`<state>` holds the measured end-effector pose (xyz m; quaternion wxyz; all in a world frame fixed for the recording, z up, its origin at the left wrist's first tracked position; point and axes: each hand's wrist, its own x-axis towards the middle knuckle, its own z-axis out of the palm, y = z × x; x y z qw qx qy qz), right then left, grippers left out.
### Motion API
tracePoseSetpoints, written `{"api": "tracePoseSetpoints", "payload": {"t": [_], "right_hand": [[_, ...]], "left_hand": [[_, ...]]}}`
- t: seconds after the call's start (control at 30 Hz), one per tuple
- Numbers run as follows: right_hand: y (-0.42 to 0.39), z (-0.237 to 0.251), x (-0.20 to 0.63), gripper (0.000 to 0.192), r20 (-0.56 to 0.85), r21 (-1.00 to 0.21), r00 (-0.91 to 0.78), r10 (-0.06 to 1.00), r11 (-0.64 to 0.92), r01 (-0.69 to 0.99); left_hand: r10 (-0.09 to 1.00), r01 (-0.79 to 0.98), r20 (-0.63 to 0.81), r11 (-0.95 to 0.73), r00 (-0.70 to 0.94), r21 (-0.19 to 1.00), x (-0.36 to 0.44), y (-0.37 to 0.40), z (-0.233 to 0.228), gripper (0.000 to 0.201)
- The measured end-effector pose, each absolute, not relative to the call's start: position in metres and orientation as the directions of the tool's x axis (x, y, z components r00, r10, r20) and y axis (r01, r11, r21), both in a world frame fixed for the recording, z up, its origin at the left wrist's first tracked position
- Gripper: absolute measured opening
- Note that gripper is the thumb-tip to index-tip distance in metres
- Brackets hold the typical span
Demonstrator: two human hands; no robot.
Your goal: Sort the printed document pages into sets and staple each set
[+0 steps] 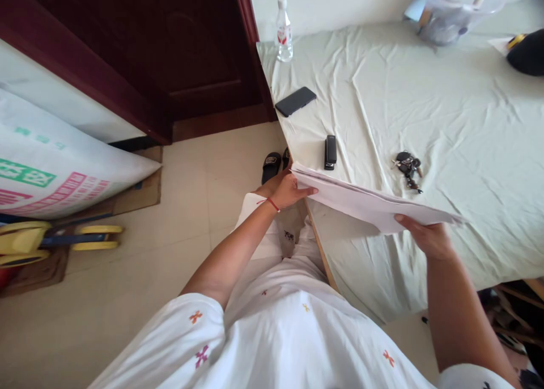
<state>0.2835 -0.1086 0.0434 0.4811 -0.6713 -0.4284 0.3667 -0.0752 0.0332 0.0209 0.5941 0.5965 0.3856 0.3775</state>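
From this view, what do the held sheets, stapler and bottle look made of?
Held sheets: likely paper, matte white, thin layered edges. Stapler: probably black plastic, light sheen; silvery near end hints at metal. Bottle: probably clear plastic, glossy, see-through with highlights.

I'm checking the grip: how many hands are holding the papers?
2: the left hand grips the papers near their left end; the right hand, their near edge toward the right.

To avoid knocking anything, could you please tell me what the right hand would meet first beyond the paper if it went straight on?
Beyond the paper it holds, the right hand would probably meet the keys first; its height is unclear, so it might pass above them.
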Motion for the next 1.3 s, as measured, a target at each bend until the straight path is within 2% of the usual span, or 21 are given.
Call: {"api": "tracePoseSetpoints", "payload": {"t": [0.1,0.2,0.37,0.5,0.63,0.77,0.87,1.03,1.17,1.3], "right_hand": [[-0.105,0.034,0.275,0.046,-0.090,-0.973,0.423,0.902,-0.170,0.156],[-0.106,0.027,0.273,0.041,-0.061,-0.975,0.448,0.892,-0.148,0.163],[-0.106,0.025,0.274,0.041,-0.140,-0.966,0.310,0.940,-0.199,0.167],[-0.109,0.036,0.265,0.046,-0.120,-0.979,0.473,0.873,-0.182,0.088],[-0.122,0.044,0.256,0.048,-0.345,-0.937,0.433,0.833,-0.335,-0.100],[-0.143,0.041,0.245,0.050,-0.484,-0.874,0.444,0.754,-0.440,-0.206],[-0.160,0.038,0.232,0.053,-0.526,-0.850,0.517,0.675,-0.433,-0.300],[-0.182,0.036,0.205,0.057,-0.557,-0.830,0.607,0.567,-0.380,-0.407],[-0.193,0.038,0.179,0.066,-0.516,-0.856,0.651,0.556,-0.315,-0.410],[-0.203,0.037,0.159,0.064,-0.518,-0.855,0.621,0.588,-0.361,-0.372]], "left_hand": [[0.901,0.057,-0.076,0.057,0.428,0.997,-0.074,0.031,0.007,0.052],[0.909,0.014,-0.070,0.070,0.411,0.997,-0.076,0.030,0.004,0.055],[0.872,0.078,-0.061,0.026,0.486,0.997,-0.082,0.030,0.007,0.053],[0.888,0.085,-0.096,0.065,0.450,0.994,-0.081,0.022,0.007,0.052],[0.917,0.015,-0.239,0.247,0.318,0.969,-0.074,0.002,0.007,0.065],[0.809,-0.162,-0.453,0.538,0.375,0.827,-0.072,-0.023,0.007,0.064],[0.732,-0.284,-0.514,0.661,0.447,0.694,-0.075,-0.041,0.007,0.059],[0.769,-0.533,-0.517,0.636,0.375,0.559,-0.075,-0.065,0.008,0.054],[0.784,-0.653,-0.526,0.592,0.330,0.473,-0.062,-0.083,0.016,0.047],[0.790,-0.716,-0.531,0.559,0.307,0.418,-0.043,-0.091,0.032,0.056]]}}
